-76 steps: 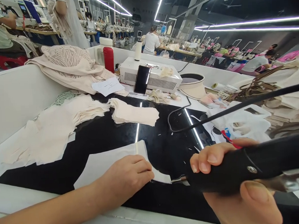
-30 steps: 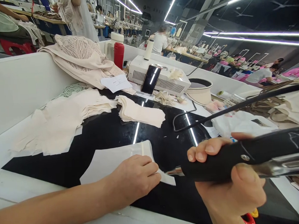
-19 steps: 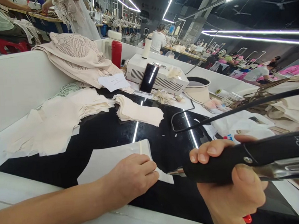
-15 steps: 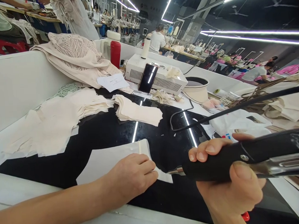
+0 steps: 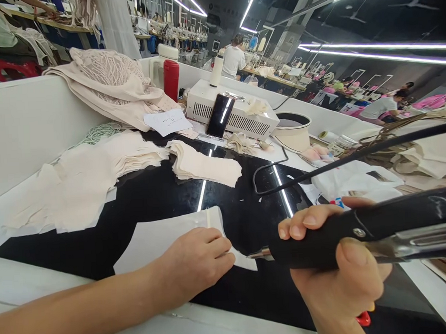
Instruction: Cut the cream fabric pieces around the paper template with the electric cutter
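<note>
Lying under left fingers [image 5: 222,248]: white sheet [image 5: 161,237]

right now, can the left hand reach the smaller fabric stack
Probably yes: nothing seems to stand between the left hand and the smaller fabric stack, though the hand would have to leave the white sheet.

White sheet [image 5: 152,240] lying flat, black metal-tipped tool [image 5: 383,223] slanting
</note>
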Available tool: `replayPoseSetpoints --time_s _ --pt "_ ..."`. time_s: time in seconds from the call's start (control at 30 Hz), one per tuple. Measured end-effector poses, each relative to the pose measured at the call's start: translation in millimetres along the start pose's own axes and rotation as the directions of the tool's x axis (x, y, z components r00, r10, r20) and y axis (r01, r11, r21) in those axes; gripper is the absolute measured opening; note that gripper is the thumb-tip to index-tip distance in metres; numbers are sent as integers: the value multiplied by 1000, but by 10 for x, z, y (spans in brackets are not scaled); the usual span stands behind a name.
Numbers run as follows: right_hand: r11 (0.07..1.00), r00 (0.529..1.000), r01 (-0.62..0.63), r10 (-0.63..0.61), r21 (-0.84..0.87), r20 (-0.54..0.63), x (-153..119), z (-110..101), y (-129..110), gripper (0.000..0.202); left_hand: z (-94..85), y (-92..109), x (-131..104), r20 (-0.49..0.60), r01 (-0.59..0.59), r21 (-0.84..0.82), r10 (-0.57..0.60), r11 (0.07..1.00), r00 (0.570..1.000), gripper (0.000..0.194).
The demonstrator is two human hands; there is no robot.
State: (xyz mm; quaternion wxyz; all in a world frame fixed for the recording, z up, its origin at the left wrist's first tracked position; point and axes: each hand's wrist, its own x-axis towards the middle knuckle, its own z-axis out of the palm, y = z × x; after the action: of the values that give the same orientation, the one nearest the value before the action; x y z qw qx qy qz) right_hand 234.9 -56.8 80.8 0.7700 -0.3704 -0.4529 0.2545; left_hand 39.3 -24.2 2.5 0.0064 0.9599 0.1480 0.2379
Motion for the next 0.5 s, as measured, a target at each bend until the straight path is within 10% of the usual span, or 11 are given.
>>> replayPoseSetpoints --time_s 0.5 --pt "991 995 -61 52 117 80 -77 82 -47 44 -11 -9 57 7 -3 -24 3 1000 1000 25"
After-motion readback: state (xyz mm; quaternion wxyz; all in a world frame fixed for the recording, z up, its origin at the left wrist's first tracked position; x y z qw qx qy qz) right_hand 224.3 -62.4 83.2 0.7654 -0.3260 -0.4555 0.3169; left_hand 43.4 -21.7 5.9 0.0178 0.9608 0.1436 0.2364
